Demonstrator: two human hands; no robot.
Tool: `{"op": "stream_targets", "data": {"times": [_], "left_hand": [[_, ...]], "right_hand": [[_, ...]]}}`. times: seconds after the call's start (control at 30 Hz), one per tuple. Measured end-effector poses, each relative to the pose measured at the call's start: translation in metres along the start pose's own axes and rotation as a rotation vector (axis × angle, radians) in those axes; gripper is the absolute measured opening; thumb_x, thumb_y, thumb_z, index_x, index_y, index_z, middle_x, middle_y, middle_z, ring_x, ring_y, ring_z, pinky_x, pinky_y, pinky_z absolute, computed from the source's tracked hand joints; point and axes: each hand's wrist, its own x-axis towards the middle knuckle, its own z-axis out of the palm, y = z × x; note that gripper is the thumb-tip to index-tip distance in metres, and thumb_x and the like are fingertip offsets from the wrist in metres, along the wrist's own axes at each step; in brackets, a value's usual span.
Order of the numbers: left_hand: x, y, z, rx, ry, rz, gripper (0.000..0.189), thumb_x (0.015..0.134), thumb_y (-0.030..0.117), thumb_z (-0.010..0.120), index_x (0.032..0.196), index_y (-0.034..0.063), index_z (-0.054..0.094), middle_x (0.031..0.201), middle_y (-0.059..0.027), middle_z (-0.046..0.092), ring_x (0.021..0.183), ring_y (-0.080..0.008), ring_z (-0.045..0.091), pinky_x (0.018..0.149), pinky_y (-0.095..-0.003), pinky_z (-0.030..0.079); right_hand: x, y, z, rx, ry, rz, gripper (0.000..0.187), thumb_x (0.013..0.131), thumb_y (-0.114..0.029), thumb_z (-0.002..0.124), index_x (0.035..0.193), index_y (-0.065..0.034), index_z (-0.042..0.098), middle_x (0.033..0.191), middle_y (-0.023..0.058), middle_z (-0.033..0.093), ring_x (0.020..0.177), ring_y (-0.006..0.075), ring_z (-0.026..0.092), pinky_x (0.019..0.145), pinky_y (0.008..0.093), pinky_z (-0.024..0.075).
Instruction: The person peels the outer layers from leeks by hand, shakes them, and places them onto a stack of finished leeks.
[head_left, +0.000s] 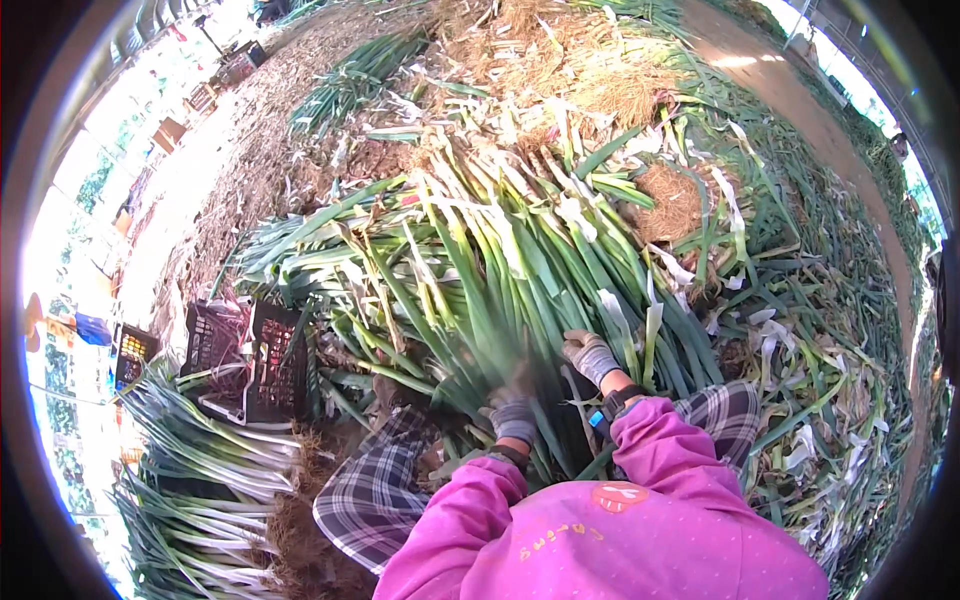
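Observation:
A large heap of long green onions lies before me, most of the pale root ends pointing away and the green leaves towards my lap. My left hand, in a grey work glove, is among the leaves at the near end of the heap. Motion blurs its fingers and the leaves just beyond them, so its grip is unclear. To its right, my right hand, also gloved, rests with bent fingers against the leaves. Whether it grips any of them is hidden. A dark watch is on my right wrist.
At lower left, cleaned green onions lie in rows with brown roots inward. Behind them stands a black plastic crate. Stripped leaves cover the ground at right. Dry root clumps lie beyond the heap, and another onion bundle sits farther off.

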Motion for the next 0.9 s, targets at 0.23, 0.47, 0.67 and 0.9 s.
{"op": "stream_targets", "data": {"times": [0.23,0.47,0.67,0.9], "left_hand": [[0.025,-0.047,-0.14,-0.619,-0.351,0.124,0.058,0.065,0.031,0.066,0.111,0.0008,0.045,0.098,-0.0191,0.057,0.092,-0.0326,0.057,0.08,-0.0412,0.045],[0.07,-0.072,-0.161,-0.816,-0.249,0.08,0.067,0.06,0.017,0.064,0.12,0.0011,0.038,0.1,-0.0226,0.054,0.092,-0.0376,0.054,0.076,-0.0427,0.045],[0.106,-0.072,-0.159,-0.653,-0.196,0.115,0.063,0.066,0.024,0.066,0.121,0.0076,0.038,0.099,-0.0233,0.054,0.087,-0.0398,0.055,0.073,-0.0447,0.046],[0.146,-0.07,-0.167,-0.67,-0.224,0.218,0.062,0.067,0.027,0.066,0.118,0.004,0.041,0.095,-0.0198,0.058,0.09,-0.0365,0.056,0.075,-0.0417,0.045]], "right_hand": [[0.118,0.028,0.031,-0.096,0.019,-0.153,0.025,0.078,-0.021,0.056,0.099,-0.0085,0.062,0.099,0.0162,0.061,0.095,0.03,0.057,0.085,0.0328,0.0435],[0.182,-0.03,0.085,-0.644,0.253,-0.06,0.058,0.077,-0.027,0.052,0.128,-0.0048,0.035,0.119,0.0198,0.048,0.102,0.0375,0.051,0.089,0.0427,0.0404],[0.175,-0.086,0.089,-0.551,0.08,0.131,0.052,0.077,-0.031,0.054,0.121,-0.0054,0.043,0.112,0.0196,0.052,0.102,0.0361,0.052,0.087,0.0435,0.0415],[0.156,-0.069,0.081,-0.319,-0.187,0.229,0.061,0.066,-0.037,0.069,0.113,-0.0028,0.05,0.112,0.0226,0.053,0.106,0.0333,0.051,0.087,0.0386,0.042]]}}
